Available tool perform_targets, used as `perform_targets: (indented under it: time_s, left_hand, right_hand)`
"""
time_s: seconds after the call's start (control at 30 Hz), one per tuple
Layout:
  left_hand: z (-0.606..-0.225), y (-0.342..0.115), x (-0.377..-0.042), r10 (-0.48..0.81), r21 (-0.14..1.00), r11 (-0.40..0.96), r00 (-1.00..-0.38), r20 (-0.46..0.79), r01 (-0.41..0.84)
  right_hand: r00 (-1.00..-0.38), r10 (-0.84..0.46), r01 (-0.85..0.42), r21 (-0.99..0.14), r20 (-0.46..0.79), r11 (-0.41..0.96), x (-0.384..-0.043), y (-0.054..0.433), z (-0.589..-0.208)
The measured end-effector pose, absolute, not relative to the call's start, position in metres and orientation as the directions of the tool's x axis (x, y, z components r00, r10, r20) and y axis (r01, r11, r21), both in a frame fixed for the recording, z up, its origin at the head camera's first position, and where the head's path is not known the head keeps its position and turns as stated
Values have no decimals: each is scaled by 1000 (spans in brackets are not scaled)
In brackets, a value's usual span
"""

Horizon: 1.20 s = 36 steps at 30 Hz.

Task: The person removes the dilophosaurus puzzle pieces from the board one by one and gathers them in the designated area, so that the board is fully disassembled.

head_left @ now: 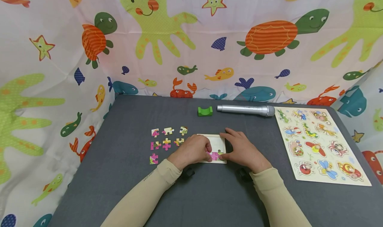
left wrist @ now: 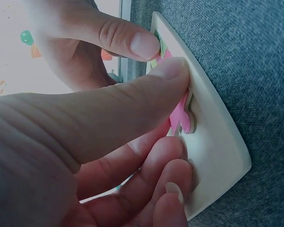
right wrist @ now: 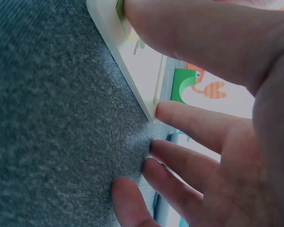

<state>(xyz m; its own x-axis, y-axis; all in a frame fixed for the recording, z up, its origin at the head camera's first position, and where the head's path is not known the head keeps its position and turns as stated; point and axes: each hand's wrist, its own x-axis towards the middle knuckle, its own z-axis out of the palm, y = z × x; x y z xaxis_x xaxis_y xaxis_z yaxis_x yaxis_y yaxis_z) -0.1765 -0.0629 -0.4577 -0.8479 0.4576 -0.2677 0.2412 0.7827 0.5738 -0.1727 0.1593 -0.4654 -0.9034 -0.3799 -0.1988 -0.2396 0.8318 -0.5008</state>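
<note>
A small white puzzle tray [head_left: 214, 141] lies on the grey table, pink and green pieces [head_left: 214, 156] along its near edge. Over the tray's left side, my left hand [head_left: 192, 148] pinches a pink puzzle piece [left wrist: 182, 118] between thumb and curled fingers, low against the tray's rim. My right hand [head_left: 243, 151] rests at the right side. Its thumb [right wrist: 180, 28] touches the green-and-pink corner piece, and its extended index finger [right wrist: 194, 120] meets the tray's far corner. Left of the tray, several loose puzzle pieces [head_left: 166, 144] lie in rough rows.
Behind the tray stand a green block with a curved notch [head_left: 204, 112] and a silver microphone [head_left: 245, 110] lying on its side. A larger board with insect and animal pictures [head_left: 321, 147] lies at the right. A printed curtain [head_left: 191, 30] borders the table.
</note>
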Motion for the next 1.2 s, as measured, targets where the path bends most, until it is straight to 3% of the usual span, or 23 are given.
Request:
perform_targets:
  time_s: [1.2]
  left_hand:
    - [-450, -70, -180, 490, 628, 739, -834, -253, 244]
  right_hand:
    - [-902, -372, -220, -509, -219, 832, -174, 157, -465]
